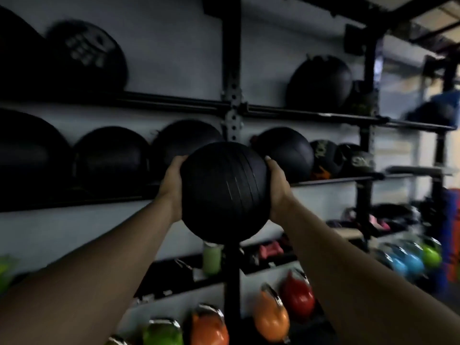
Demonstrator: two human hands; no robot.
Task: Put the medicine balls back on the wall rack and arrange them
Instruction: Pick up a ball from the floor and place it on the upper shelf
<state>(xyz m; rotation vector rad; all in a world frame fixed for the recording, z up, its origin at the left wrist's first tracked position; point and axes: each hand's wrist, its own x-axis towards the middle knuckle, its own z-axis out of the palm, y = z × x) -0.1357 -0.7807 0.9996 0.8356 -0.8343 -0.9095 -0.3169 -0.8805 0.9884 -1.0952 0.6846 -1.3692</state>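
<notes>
I hold a black ribbed medicine ball [225, 192] in front of the wall rack [232, 105], level with its middle shelf. My left hand [171, 185] presses the ball's left side and my right hand [277, 190] presses its right side. The ball hangs in the air before the rack's black upright post. Several black medicine balls [110, 160] sit along the middle shelf to the left, and another black ball [290, 151] sits just right of the post. Two more black balls [86, 56] rest on the top shelf at left, and one [321, 82] at right.
Smaller printed balls [323, 159] fill the right end of the middle shelf. Coloured kettlebells [271, 314] stand on the lower racks, with small pink dumbbells [271, 250] and a green bottle [211, 257] on a shelf under the ball. The room is dim.
</notes>
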